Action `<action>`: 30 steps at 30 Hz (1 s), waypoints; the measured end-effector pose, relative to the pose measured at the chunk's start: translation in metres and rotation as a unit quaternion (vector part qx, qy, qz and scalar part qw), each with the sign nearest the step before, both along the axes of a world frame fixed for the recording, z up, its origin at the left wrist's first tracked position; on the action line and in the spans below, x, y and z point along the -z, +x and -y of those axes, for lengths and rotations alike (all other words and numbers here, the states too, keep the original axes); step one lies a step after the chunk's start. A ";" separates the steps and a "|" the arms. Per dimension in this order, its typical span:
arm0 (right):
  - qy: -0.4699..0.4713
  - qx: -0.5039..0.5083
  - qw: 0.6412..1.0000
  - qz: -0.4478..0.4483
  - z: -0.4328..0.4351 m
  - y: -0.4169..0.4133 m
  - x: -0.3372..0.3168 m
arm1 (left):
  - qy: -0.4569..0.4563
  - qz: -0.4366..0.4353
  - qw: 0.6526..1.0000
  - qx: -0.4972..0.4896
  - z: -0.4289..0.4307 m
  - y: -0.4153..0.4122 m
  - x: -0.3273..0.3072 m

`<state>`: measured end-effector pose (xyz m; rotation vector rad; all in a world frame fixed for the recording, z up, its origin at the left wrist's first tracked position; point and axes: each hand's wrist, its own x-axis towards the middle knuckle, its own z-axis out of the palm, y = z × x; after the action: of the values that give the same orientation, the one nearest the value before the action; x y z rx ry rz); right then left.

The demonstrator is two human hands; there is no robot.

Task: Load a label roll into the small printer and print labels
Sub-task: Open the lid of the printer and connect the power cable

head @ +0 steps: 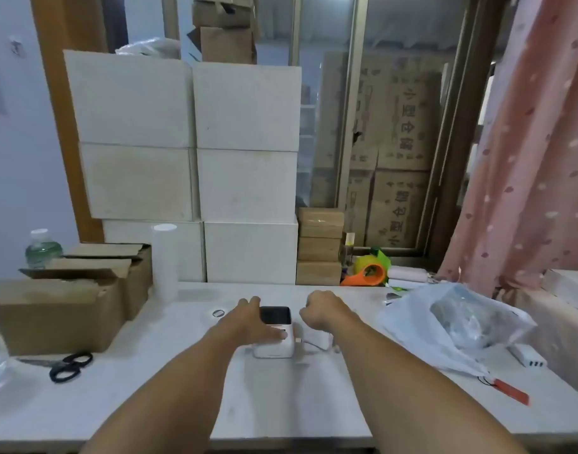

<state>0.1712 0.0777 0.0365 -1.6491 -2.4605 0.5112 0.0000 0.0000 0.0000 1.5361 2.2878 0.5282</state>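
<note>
Both my hands at the small printer (274, 335), mid-desk.

My left hand (248, 321) lies flat against the printer's left side and top, fingers spread, thumb on the white front; my right hand (323, 311) hovers just right of it, fingers curled, apparently empty, though its palm is hidden. The printer sits on the white desk (281, 404), a cable at its right; scissors (69, 365) lie well apart.
</note>
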 end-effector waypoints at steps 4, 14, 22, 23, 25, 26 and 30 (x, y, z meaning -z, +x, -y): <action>-0.061 0.015 0.998 -0.029 -0.002 -0.014 0.023 | 0.006 0.062 0.998 0.009 -0.003 -0.003 0.016; -0.112 0.086 0.978 -0.152 -0.025 -0.027 0.058 | 0.100 0.173 0.980 0.006 -0.011 -0.015 0.041; -0.188 0.055 0.972 -0.132 -0.029 -0.015 0.054 | 0.088 0.233 0.968 0.000 -0.012 -0.020 0.053; -0.190 0.049 0.972 -0.131 -0.029 -0.014 0.054 | 0.092 0.234 0.968 0.001 -0.011 -0.019 0.055; -0.185 0.046 0.973 -0.129 -0.032 -0.014 0.056 | 0.096 0.241 0.966 0.004 -0.012 -0.019 0.057; -0.175 0.044 0.975 -0.126 -0.034 -0.015 0.056 | 0.096 0.243 0.965 0.004 -0.011 -0.019 0.057; -0.103 0.015 0.991 -0.082 -0.032 -0.024 0.055 | 0.107 0.257 0.960 0.008 -0.010 -0.018 0.061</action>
<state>0.1473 0.1101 -0.0187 -1.6376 -2.3282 0.8869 -0.0179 0.0105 -0.0613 1.3070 1.8617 1.0600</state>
